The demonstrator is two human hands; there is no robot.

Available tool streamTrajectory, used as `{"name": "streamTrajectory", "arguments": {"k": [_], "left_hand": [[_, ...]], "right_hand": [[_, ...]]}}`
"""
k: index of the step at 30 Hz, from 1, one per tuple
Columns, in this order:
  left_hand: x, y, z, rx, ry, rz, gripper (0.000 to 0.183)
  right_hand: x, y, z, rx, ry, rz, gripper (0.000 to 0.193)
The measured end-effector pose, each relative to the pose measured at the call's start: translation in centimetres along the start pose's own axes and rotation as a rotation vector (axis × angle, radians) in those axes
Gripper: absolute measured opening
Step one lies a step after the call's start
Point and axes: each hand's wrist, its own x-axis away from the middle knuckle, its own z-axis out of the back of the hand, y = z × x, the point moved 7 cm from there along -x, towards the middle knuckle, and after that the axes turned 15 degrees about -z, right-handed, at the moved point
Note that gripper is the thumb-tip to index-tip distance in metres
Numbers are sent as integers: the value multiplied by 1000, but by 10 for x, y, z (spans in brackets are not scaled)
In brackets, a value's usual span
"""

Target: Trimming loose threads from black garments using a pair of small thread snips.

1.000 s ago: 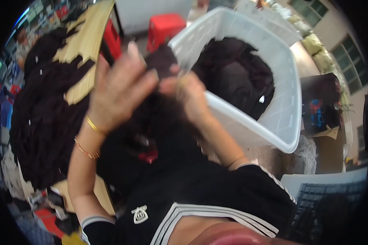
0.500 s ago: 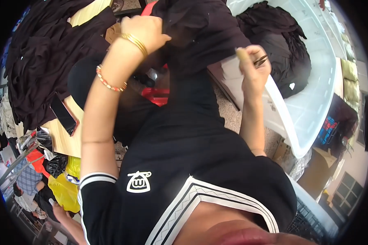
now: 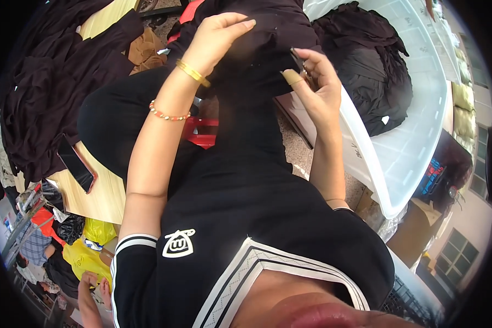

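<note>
A dark brown garment (image 3: 281,41) is spread over my lap, with tiny light specks on it. My left hand (image 3: 216,41), gold bangles and a beaded bracelet on its wrist, is just over the garment's left part. Its thumb and fingertips are pinched together; whatever is between them is too small to make out. To the right, my right hand (image 3: 320,82) is closed around small dark thread snips (image 3: 307,74), their tips pointing up and left toward the garment. A tan cover (image 3: 293,77) wraps the right thumb.
More dark garments (image 3: 44,93) lie heaped on a wooden table (image 3: 101,186) at left, near a phone (image 3: 76,167). At right, a white plastic tub (image 3: 423,131) holds dark cloth (image 3: 366,82). A red stool (image 3: 205,134) shows below. Another person's hands (image 3: 95,290) are at lower left.
My left hand has moved right and slightly up, its fingers now pinched. My right hand has shifted left with the snips, closer to the garment and to my left hand.
</note>
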Motion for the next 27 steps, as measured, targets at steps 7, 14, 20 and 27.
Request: {"name": "streamTrajectory", "arguments": {"k": [7,14,20,27], "left_hand": [[8,-5,-2,129,-3,95,24],[11,-6,9,169,-2,85,27],[17,-10,16,146,8,42,30],[17,6,12,105,19,-74,28]], "right_hand": [[-19,-14,14,208,153,169,30],[-28,-27,1,413,195,297,29],[-39,-28,-19,478,92,356,33],[-49,-26,-34,605,58,306,30]]}}
